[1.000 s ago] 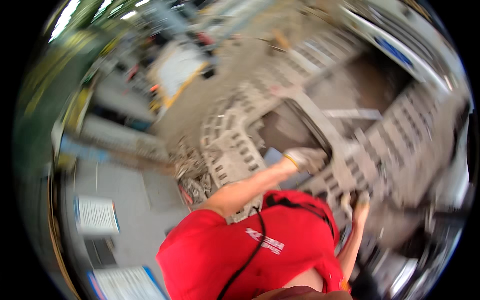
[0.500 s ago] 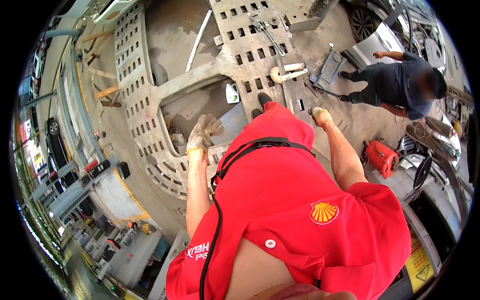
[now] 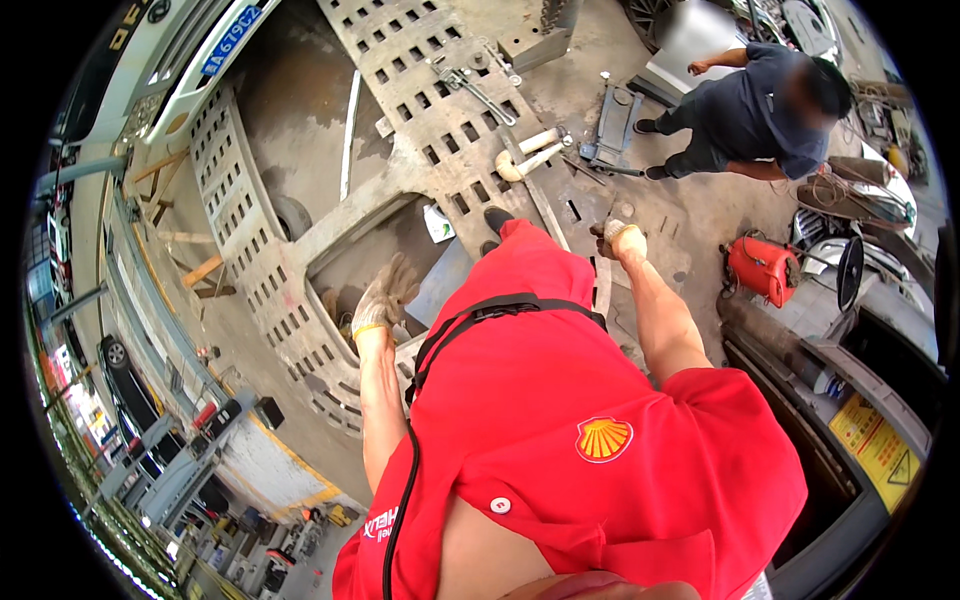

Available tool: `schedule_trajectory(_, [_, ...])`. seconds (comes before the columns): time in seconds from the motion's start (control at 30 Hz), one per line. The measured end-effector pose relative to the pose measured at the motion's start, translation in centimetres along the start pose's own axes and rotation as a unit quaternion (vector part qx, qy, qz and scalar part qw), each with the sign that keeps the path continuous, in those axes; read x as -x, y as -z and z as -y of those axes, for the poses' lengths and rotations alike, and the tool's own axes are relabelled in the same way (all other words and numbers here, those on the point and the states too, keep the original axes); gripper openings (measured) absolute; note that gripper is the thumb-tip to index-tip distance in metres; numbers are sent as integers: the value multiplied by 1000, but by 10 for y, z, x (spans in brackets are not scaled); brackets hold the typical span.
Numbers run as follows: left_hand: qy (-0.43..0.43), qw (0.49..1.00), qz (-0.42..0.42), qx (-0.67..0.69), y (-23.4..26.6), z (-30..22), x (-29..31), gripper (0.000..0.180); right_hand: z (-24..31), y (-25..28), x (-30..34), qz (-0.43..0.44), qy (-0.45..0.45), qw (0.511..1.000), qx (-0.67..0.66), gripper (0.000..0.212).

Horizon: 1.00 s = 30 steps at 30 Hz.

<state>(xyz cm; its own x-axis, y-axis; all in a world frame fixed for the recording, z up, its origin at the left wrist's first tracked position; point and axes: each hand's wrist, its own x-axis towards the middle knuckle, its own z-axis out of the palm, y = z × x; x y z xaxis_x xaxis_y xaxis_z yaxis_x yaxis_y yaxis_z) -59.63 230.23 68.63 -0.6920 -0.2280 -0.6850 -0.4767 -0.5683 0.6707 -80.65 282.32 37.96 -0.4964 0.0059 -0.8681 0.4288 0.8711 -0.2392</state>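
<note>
My left hand (image 3: 385, 297), in a dirty whitish work glove, hangs open with its fingers spread and nothing in it. Beneath it is an opening in a perforated steel platform (image 3: 270, 290). My right hand (image 3: 618, 240), also gloved, hangs beside my right hip with loosely bent fingers, some in shadow; nothing shows in it. Between my hands are my red work shirt and a black waist strap (image 3: 490, 308). Ahead of my feet, a cream bent pipe (image 3: 525, 155) lies on the platform. A white jug (image 3: 438, 223) stands inside the opening.
A co-worker (image 3: 740, 115) in dark clothes stands at the far right by a blue-grey floor jack (image 3: 612, 130). A red tank (image 3: 762, 270) stands at the right. Metal pulling tools (image 3: 475, 95) lie on the platform; a vehicle front (image 3: 200, 75) is at the far left.
My view has turned, and the platform and co-worker have shifted left in it. The vehicle front has come further into view. Both hands stay low at my sides; the co-worker stays by the jack.
</note>
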Motion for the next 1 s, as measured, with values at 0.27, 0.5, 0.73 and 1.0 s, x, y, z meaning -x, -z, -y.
schedule_trajectory(0.27, [-29, 999, -6, 12, 20, 14, -5, 62, 50, 4, 84, -89, 156, 965, 188, 27])
schedule_trajectory(0.5, [-37, 999, 6, -2, -6, 27, -21, 57, 55, -9, 109, -13, 75, 908, -412, 23])
schedule_trajectory(0.73, [9, 983, 80, -163, -34, -3, -38, 64, 63, -9, 100, -213, 6, 928, -306, 28])
schedule_trajectory(1.0, [-18, 994, 69, -82, -61, -17, -34, 60, 150, 3, 125, -190, 175, 870, -420, 20])
